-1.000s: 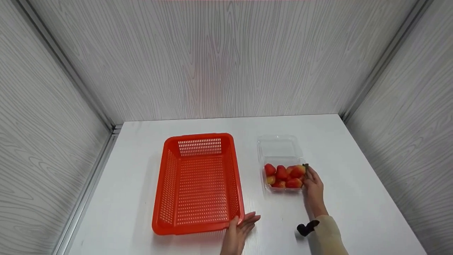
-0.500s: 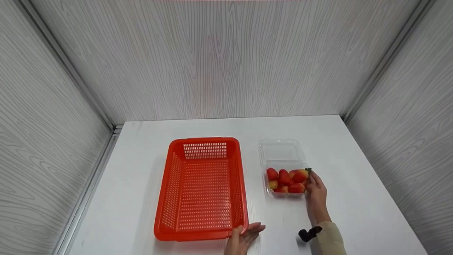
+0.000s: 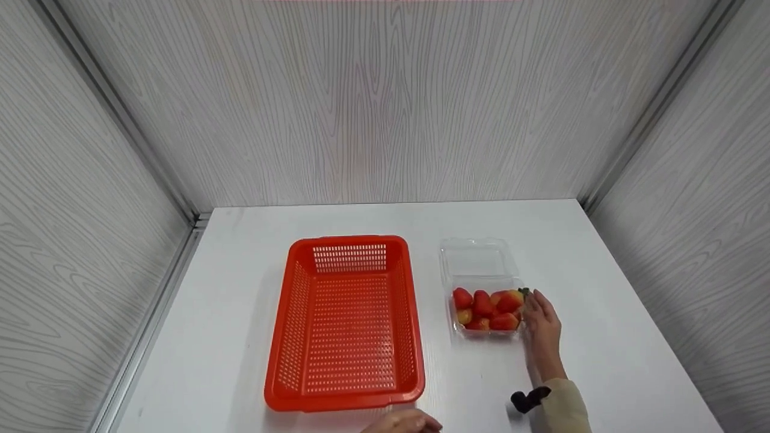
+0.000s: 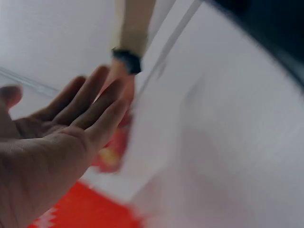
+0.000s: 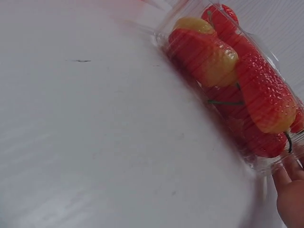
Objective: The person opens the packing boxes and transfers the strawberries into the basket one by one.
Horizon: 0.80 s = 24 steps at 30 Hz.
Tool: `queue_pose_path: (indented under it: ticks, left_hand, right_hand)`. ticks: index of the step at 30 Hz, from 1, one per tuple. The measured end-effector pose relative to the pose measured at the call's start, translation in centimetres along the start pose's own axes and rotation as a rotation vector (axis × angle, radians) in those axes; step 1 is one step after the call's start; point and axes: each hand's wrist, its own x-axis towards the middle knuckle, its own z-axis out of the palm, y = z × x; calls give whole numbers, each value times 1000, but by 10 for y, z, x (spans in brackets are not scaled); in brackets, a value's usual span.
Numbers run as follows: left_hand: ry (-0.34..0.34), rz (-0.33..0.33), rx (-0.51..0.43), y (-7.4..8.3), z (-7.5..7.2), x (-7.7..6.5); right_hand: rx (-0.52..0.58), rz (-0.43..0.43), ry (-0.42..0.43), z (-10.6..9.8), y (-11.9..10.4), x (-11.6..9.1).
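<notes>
My left hand (image 3: 403, 422) is at the bottom edge of the head view, just in front of the red plastic basket (image 3: 343, 402). The left wrist view shows its fingers (image 4: 80, 104) extended with nothing in them. At the right side of a clear plastic clamshell box (image 3: 476, 261), my right hand (image 3: 544, 328) touches the wall with its fingertips. Red-and-yellow strawberries (image 3: 484, 302) fill the box, whose lid is folded back. In the right wrist view, the fingers (image 5: 281, 176) show at the end of the box, partly out of frame.
The basket has perforated walls and lies left of the clamshell box on the white table (image 3: 577, 270). Pale wood-grain panels (image 3: 361, 108) stand behind and at both sides. A black wrist camera (image 3: 529, 399) projects from the right sleeve (image 3: 564, 406).
My left hand has let go of the basket's near right corner and moved down toward the frame edge. My right hand stays beside the box. Basket and box appear slightly lower in the view.
</notes>
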Motion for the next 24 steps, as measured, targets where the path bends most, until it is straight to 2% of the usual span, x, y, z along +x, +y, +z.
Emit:
queue_pose_path:
  ticks: [1, 2, 3, 6, 7, 11, 14, 16, 19, 21, 24]
  left_hand:
    - [15, -17, 6, 11, -9, -6]
    - [44, 8, 72, 21, -18, -12]
    - [80, 55, 156, 31, -29, -18]
    - [270, 185, 437, 60, -56, -36]
    - [348, 241, 534, 67, -66, -41]
    - [667, 564, 964, 79, -109, -51]
    - [876, 731, 1282, 81, -145, -56]
    - [942, 759, 1451, 81, -167, -58]
    - [962, 737, 1628, 77, -195, -58]
    - [959, 682, 1693, 72, -209, -57]
    - [955, 557, 1719, 64, -223, -53]
  right_hand:
    - [-79, -46, 7, -1, -2, 0]
    - [-161, -106, 13, -1, -3, 0]
    - [-254, -171, 22, -2, -5, 0]
    - [-529, -417, 33, -2, -11, 3]
    - [-605, -508, 33, -2, -13, 4]
    - [-837, -839, -27, 1, -23, 9]
    - [-964, -954, -126, 4, -31, 13]
    - [-1040, -964, -197, 6, -36, 15]
    - [-1150, -907, -276, 5, -43, 14]
    - [-1210, -863, -313, 3, -47, 13]
    - [-1284, -815, -354, -1, -50, 12]
